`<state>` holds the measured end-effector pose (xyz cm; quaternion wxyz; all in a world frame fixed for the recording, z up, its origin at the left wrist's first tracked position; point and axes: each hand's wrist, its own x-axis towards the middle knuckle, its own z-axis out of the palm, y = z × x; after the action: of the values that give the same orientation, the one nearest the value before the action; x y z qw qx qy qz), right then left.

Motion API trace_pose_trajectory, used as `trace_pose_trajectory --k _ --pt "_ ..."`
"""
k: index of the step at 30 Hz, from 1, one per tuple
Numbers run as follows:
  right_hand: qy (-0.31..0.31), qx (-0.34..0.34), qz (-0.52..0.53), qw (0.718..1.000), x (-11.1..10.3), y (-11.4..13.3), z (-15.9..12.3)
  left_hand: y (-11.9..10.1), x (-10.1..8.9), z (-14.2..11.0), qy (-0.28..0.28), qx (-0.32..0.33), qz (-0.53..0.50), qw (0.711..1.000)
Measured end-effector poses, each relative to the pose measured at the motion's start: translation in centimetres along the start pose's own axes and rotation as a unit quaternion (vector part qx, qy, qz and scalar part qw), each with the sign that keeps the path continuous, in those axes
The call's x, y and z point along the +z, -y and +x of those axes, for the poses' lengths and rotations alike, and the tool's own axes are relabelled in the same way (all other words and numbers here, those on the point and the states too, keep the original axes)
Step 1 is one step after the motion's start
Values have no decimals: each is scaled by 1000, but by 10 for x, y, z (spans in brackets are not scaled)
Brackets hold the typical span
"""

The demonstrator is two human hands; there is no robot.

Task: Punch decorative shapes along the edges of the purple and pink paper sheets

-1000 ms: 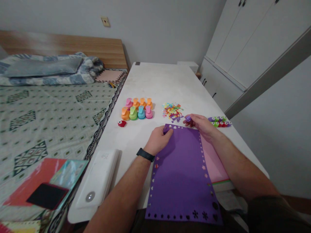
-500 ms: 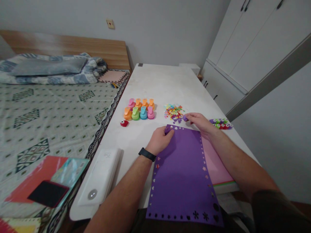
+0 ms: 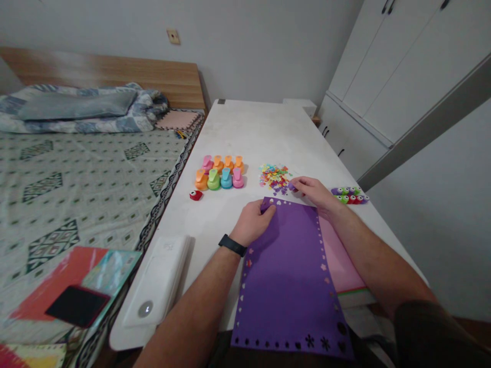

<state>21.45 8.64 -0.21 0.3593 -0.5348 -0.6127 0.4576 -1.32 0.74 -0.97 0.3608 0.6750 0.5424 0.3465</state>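
Little has moved: the left hand (image 3: 252, 222) stays pinched on the top corner of a purple punched paper sheet (image 3: 287, 286), which lies partly over pink paper (image 3: 339, 258). The right hand (image 3: 313, 193) keeps its fingertips pressed together on a small purple piece (image 3: 292, 187), just beside a pile of colourful paper cutouts (image 3: 274, 179).

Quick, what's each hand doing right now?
Left hand: closed on the edge of the purple sheet.
Right hand: pinching a small purple object.
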Motion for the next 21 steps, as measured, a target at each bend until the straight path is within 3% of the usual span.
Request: trace_pose_trajectory --k 14,18,21 --pt "6 -31 41 999 -10 -4 -1 4 1 1 -15 -2 -12 1000" --pt "16 -57 27 998 1 7 0 4 2 2 -17 -3 -10 1000" --pt "46 -106 3 993 21 27 4 7 3 2 -17 0 -7 1000"
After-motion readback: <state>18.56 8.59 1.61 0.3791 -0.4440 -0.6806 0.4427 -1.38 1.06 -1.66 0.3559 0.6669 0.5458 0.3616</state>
